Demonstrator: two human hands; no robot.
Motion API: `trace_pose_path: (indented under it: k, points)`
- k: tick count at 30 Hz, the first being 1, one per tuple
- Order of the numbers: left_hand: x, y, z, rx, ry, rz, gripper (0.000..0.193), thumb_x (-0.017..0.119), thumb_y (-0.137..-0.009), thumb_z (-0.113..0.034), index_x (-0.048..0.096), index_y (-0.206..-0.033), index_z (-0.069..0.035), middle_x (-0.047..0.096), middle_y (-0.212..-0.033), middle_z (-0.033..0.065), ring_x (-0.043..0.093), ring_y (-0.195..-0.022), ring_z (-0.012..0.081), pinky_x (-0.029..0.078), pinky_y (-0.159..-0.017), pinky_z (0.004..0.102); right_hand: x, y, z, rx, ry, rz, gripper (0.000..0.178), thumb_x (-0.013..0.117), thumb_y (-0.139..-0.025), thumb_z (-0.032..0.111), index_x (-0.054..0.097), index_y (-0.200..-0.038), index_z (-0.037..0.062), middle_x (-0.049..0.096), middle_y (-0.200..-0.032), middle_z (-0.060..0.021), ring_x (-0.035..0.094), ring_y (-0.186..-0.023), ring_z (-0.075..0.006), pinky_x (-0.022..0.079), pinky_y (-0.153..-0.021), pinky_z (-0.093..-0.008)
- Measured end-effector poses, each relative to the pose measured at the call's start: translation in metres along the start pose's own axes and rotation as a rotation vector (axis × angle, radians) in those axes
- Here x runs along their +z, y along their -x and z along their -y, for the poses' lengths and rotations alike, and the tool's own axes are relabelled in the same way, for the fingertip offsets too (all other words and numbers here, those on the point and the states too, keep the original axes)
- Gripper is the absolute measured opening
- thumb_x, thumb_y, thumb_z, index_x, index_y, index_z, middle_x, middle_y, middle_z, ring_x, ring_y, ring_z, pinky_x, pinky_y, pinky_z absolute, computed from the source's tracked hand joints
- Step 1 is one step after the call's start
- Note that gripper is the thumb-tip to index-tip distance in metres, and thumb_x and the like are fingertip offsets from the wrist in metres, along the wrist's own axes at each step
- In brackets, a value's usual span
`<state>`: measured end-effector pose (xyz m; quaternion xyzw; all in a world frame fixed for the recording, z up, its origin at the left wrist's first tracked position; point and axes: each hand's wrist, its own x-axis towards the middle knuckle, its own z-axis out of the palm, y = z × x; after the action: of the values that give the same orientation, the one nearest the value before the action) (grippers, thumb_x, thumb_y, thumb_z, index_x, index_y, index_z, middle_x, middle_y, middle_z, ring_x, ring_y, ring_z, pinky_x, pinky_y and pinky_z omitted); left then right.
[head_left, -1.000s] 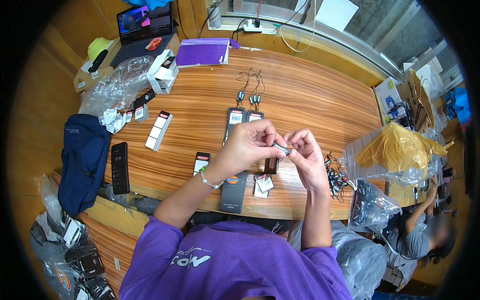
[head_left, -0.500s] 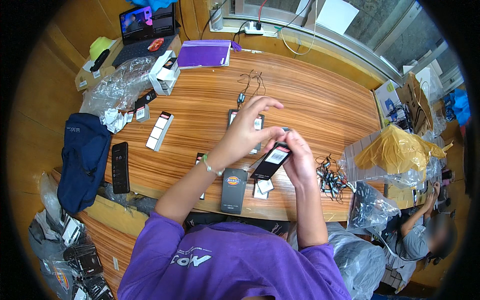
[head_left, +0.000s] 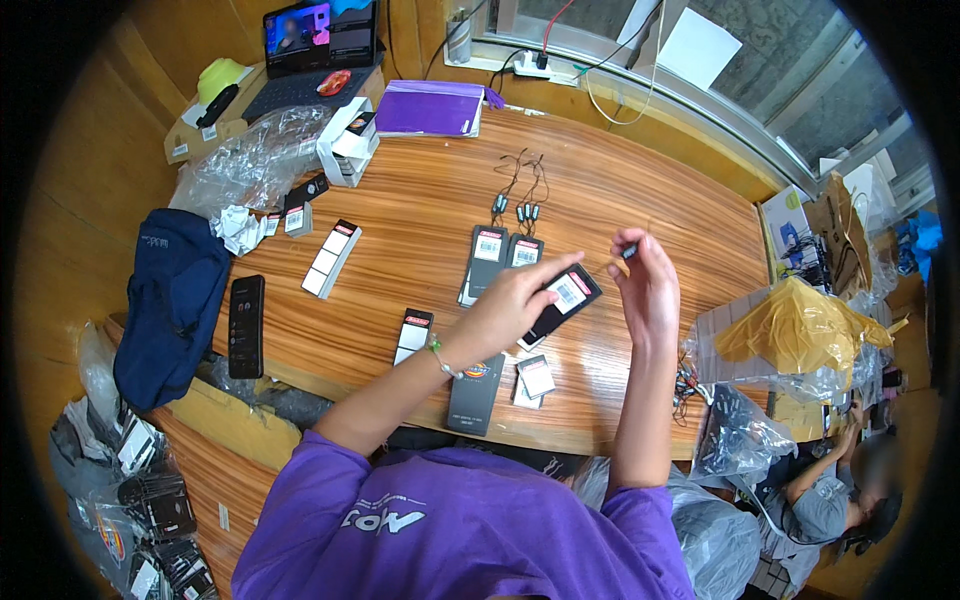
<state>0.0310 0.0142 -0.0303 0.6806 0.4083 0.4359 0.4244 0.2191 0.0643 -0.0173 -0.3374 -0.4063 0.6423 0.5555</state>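
Observation:
My left hand point(head_left: 508, 308) grips a dark hang tag point(head_left: 548, 325) with a white barcode label, thumb on its face. It holds the tag tilted above the table. To the right, my raised right hand point(head_left: 650, 290) pinches a small dark string seal point(head_left: 629, 251) between thumb and fingertips, apart from the tag. Just beyond my left hand lie two stacks of grey tags, a left stack point(head_left: 486, 262) and a right stack point(head_left: 526, 250), with corded seals point(head_left: 527, 212) at their top ends. Under my left wrist is another grey tag point(head_left: 474, 405), partly covered.
Small white labels point(head_left: 537, 376) and a striped label stack point(head_left: 413, 333) lie near the front edge. Another label strip stack point(head_left: 331, 260), a phone point(head_left: 246, 325) and a blue bag point(head_left: 170, 300) are left. A yellow-wrapped bundle point(head_left: 795, 325) sits right; a co-worker point(head_left: 825, 505) is beyond.
My right hand has left the tag and moved right, now with a string seal in its fingertips. My left hand keeps the tag, now turned flatter. The view has shifted slightly.

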Motion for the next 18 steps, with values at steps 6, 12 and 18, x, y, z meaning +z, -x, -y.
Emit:
trace_pose_path:
  k: [6,12,18]
  points:
    - [-0.045,-0.017,0.006,-0.163,-0.032,-0.043,0.049,0.05,-0.082,0.006,0.043,-0.128,-0.01,0.06,-0.104,0.0115,0.058,-0.085,0.0154,0.047,-0.076,0.027,0.029,-0.078,0.017,0.027,-0.075,0.036,0.02,0.049,-0.09,0.024,0.061,-0.095,0.0086,0.058,-0.093,-0.0005,0.05,-0.082,-0.0109,0.039,-0.07,-0.0277]
    - [-0.078,-0.023,0.068,-0.274,0.166,-0.067,0.046,0.057,-0.079,0.005,0.045,-0.122,-0.008,0.056,-0.083,0.0028,0.054,-0.074,0.0075,0.047,-0.066,0.0215,0.055,-0.163,0.003,0.165,-0.072,0.035,0.016,0.052,-0.09,0.024,0.06,-0.096,0.0107,0.055,-0.087,0.0002,0.048,-0.079,-0.011,0.038,-0.068,-0.0297]
    - [-0.084,-0.021,0.087,-0.409,0.114,-0.051,0.045,0.061,-0.076,0.002,0.049,-0.119,-0.008,0.053,-0.079,0.0011,0.054,-0.072,0.008,0.046,-0.06,0.0212,0.055,-0.202,-0.027,0.196,-0.051,0.008,0.013,0.055,-0.088,0.019,0.063,-0.091,0.0097,0.052,-0.072,0.0054,0.045,-0.059,-0.0057,0.037,-0.053,-0.0227]
